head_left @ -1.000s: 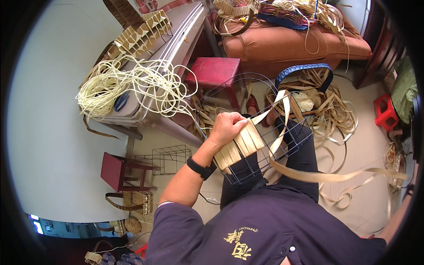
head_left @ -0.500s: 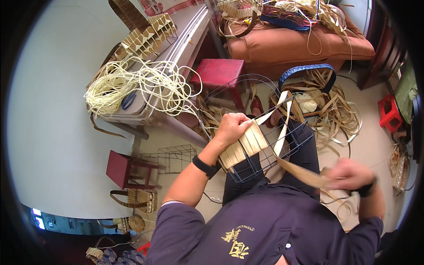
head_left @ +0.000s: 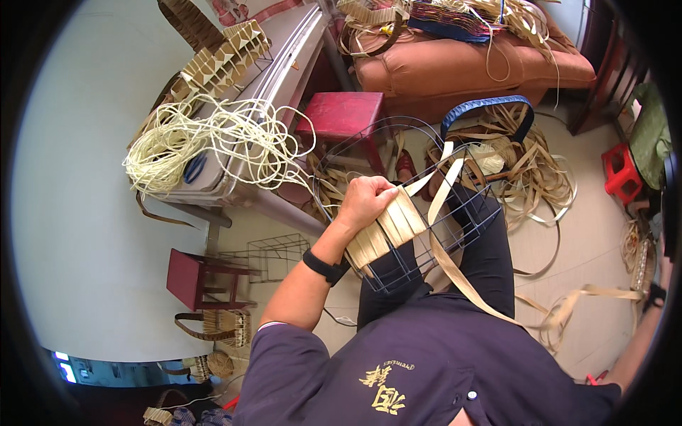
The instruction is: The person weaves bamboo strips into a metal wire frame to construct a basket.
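A dark wire basket frame (head_left: 398,273) rests tilted on my thighs. Wide tan strips (head_left: 387,231) are wrapped side by side over part of one panel. My left hand (head_left: 366,202) is closed on the frame at the upper edge of the wrapped strips, thumb on top. From the wrapping, a loose tan strip (head_left: 455,273) loops through the wires and runs down across my shirt to the right. My right hand (head_left: 666,268) is stretched out to the far right rim, mostly lost in the dark edge; its fingers are hidden. Another strip length (head_left: 593,291) reaches toward its wrist.
Pale cord (head_left: 170,153) lies tangled on the table (head_left: 288,78) at the left. Ahead are a red stool (head_left: 344,113) and an orange cushioned seat (head_left: 469,71). Tan strips (head_left: 540,167) heap beside a blue handle (head_left: 490,103). A red plastic stool (head_left: 621,174) stands right.
My right hand has swung outward to the far right rim, and the loose strip now trails longer across my lap. My left hand keeps its hold on the frame.
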{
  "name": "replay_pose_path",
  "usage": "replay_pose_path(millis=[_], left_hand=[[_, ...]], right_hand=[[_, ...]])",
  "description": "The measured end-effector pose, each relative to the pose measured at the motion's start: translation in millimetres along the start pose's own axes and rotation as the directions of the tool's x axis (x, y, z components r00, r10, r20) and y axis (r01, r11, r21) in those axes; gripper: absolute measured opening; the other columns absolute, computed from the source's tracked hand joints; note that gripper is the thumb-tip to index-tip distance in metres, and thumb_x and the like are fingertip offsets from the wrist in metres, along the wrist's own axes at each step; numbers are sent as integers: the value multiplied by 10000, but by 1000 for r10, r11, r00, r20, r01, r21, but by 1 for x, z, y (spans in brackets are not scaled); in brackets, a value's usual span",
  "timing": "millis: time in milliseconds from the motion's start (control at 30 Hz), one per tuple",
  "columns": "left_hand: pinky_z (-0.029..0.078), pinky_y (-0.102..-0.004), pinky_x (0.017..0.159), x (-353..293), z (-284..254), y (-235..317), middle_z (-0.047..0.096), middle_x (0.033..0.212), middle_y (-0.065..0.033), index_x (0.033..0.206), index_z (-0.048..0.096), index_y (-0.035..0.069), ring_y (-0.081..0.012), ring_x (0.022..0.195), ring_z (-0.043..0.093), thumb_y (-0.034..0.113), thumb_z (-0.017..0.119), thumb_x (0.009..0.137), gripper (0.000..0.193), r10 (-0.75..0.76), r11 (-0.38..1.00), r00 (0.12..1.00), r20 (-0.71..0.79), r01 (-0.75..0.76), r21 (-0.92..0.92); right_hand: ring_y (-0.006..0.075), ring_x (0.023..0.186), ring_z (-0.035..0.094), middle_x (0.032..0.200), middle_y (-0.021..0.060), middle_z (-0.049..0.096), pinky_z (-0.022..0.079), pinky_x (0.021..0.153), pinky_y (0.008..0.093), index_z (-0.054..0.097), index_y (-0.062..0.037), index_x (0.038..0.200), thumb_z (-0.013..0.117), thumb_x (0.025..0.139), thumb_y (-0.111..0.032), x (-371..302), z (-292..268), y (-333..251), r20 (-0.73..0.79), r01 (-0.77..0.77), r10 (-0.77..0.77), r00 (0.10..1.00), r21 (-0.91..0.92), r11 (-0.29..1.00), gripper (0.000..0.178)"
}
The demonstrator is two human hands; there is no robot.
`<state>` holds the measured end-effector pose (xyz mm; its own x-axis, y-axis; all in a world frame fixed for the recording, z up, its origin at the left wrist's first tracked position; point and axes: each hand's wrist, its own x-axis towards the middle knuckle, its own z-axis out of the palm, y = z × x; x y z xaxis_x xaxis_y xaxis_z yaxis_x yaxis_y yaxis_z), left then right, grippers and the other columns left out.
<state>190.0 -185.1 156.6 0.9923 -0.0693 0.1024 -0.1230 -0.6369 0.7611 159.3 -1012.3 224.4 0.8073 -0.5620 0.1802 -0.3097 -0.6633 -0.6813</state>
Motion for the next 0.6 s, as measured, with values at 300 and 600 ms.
replay_pose_path(millis=[300, 600], left_hand=[[544, -371, 679, 3, 13, 11, 716, 773, -190, 922, 757, -3, -282, 712, 715, 247, 725, 856, 261, 68, 994, 998, 7, -69, 82], [521, -340, 640, -9, 0, 10, 712, 735, -158, 930, 759, 1, -220, 658, 692, 251, 723, 875, 258, -12, 999, 1000, 9, 11, 43]], right_hand=[[142, 1008, 615, 1232, 134, 601, 588, 812, 284, 489, 5, 1376, 669, 992, -255, -319, 260, -302, 909, -282, -305, -285, 225, 933, 497], [149, 701, 607, 796, 89, 653, 489, 653, 326, 707, -3, 983, 627, 994, -188, -149, 97, -220, 835, 311, -550, -3, 524, 793, 202]])
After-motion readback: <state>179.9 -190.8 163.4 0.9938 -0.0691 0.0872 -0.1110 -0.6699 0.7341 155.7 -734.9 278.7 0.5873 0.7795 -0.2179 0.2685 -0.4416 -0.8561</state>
